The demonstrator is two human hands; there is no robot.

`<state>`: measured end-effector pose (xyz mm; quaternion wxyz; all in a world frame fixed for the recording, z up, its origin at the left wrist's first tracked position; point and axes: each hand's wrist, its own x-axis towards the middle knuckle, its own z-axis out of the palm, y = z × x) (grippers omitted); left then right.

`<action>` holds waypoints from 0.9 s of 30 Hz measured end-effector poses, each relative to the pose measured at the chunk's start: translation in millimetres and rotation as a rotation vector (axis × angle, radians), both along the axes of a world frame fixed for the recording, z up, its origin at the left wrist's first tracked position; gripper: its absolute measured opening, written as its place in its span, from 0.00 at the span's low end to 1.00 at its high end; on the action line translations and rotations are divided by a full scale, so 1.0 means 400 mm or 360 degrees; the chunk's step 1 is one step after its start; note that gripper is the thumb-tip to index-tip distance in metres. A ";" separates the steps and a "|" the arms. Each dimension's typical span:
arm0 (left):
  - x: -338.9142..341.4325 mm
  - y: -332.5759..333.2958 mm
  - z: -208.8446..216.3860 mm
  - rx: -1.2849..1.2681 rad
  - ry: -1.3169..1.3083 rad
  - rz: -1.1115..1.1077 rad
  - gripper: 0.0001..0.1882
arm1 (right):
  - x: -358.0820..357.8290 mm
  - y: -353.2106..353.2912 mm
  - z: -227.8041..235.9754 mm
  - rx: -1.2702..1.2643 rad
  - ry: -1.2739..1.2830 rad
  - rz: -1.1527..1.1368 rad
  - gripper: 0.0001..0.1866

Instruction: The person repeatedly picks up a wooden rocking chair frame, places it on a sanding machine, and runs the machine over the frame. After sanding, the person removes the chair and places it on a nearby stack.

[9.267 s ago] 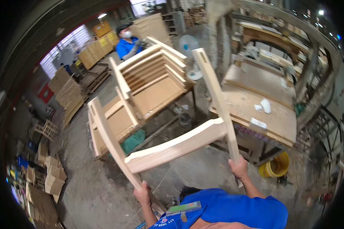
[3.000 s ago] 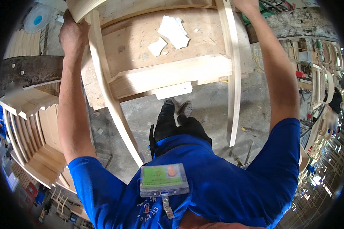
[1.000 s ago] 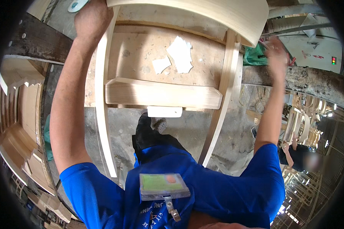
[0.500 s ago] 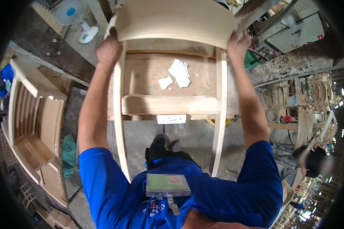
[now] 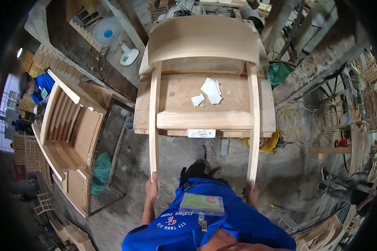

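A pale wooden chair-back frame lies across a wooden workbench (image 5: 267, 108), its wide curved top panel (image 5: 203, 42) at the far end. Two long legs run toward me past the bench's near edge, joined by a crossbar (image 5: 205, 120). My left hand (image 5: 152, 187) is closed round the near end of the left leg (image 5: 154, 134). Round the end of the right leg (image 5: 254, 134), my right hand (image 5: 251, 194) is closed too, its fingers partly hidden. Between the legs, torn white pieces (image 5: 212, 90) rest on the bench top.
Wooden parts stand stacked on a rack (image 5: 73, 146) at the left, near a green bag (image 5: 101, 173). A fan (image 5: 109, 33) stands far left. Dark beams flank the bench. A yellow basin (image 5: 270, 143) is under its right side. People are at far left and right.
Both hands have moved from the curved top panel at the far end back to the near ends of the legs. The frame now rests lower against the bench.
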<state>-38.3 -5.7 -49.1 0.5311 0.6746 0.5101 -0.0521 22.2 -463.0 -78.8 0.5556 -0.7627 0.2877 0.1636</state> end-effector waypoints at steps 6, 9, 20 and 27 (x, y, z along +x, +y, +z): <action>0.163 -0.056 0.047 0.0069 -0.0160 -0.0100 0.42 | 0.286 -0.035 0.106 -0.0185 -0.0205 0.0039 0.37; 0.269 -0.071 0.092 0.0052 -0.0252 -0.0123 0.42 | 0.417 -0.051 0.134 -0.0275 -0.0272 0.0128 0.38; 0.472 0.037 0.129 0.0081 -0.0187 -0.0200 0.42 | 0.567 0.037 0.143 -0.0204 -0.0201 0.0022 0.38; 0.641 0.218 0.084 0.0342 -0.0224 -0.0366 0.43 | 0.677 0.173 0.172 0.0063 -0.0066 0.0010 0.35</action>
